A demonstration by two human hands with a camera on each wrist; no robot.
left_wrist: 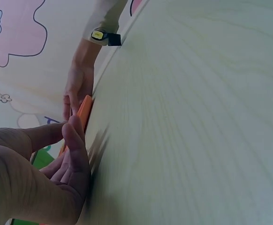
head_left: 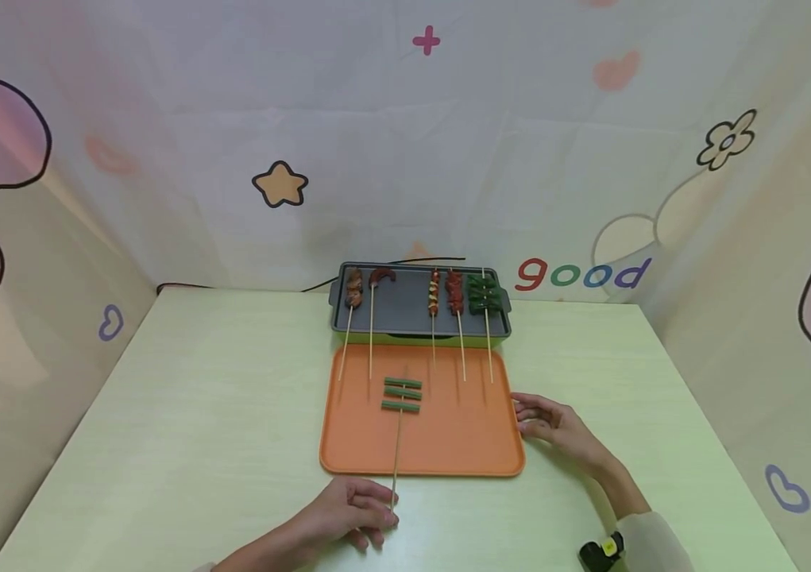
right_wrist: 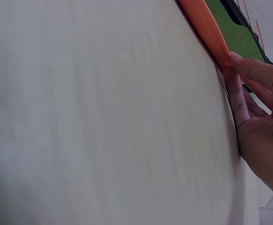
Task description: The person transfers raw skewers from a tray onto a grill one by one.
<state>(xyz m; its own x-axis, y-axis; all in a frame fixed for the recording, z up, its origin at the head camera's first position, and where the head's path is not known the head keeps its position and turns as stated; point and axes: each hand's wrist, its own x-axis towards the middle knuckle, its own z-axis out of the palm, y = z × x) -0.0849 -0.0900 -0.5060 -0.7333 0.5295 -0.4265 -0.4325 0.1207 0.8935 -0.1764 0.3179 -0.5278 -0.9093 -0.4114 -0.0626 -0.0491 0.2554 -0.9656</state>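
In the head view my left hand (head_left: 349, 512) pinches the lower end of a wooden skewer threaded with green bean-like pieces (head_left: 402, 393). Those pieces overlap the orange tray (head_left: 462, 449), while the stick's end reaches past its front edge. My right hand (head_left: 558, 425) holds the tray's right rim between thumb and fingers. Seen from the right wrist, the thumb (right_wrist: 237, 57) lies at the rim's upper side and a finger sits below it. Behind the tray stands a small grill (head_left: 405, 310) with a dark top and green base, bearing several food skewers.
On the grill, a brown meat skewer (head_left: 353, 287) and a curled brown one (head_left: 380, 276) lie left; a mixed one (head_left: 434, 292), a red one (head_left: 454, 292) and a green leafy one (head_left: 484, 295) lie right. Their sticks overhang the tray. A printed curtain (head_left: 391, 143) closes off the back.
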